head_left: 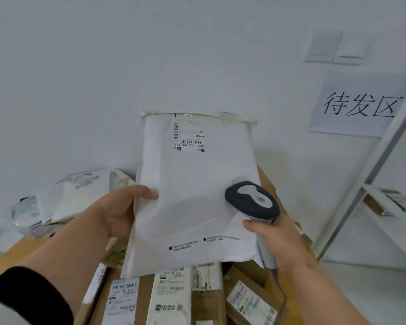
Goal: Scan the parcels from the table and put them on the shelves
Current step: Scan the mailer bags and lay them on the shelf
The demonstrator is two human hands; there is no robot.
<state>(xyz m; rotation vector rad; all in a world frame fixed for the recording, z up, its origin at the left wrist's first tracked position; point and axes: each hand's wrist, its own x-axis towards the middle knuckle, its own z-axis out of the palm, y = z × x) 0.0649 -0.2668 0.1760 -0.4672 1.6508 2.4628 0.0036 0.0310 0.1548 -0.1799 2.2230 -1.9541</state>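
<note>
My left hand (120, 212) grips the left edge of a large white mailer bag (192, 191), thumb on its front, and holds it upright above the table. The bag's shipping label (189, 137) with barcodes sits near its top, upside down. My right hand (274, 242) grips the handle of a grey barcode scanner (252, 200). The scanner's head lies in front of the bag's lower right part and points towards the bag.
Several labelled cardboard boxes (169, 299) lie on the wooden table (17, 249) below the bag. Soft plastic parcels (77, 195) are heaped at the left by the wall. A white shelf unit (384, 207) stands at the right with a flat box (391, 202) on it. A paper sign (361, 106) hangs on the wall.
</note>
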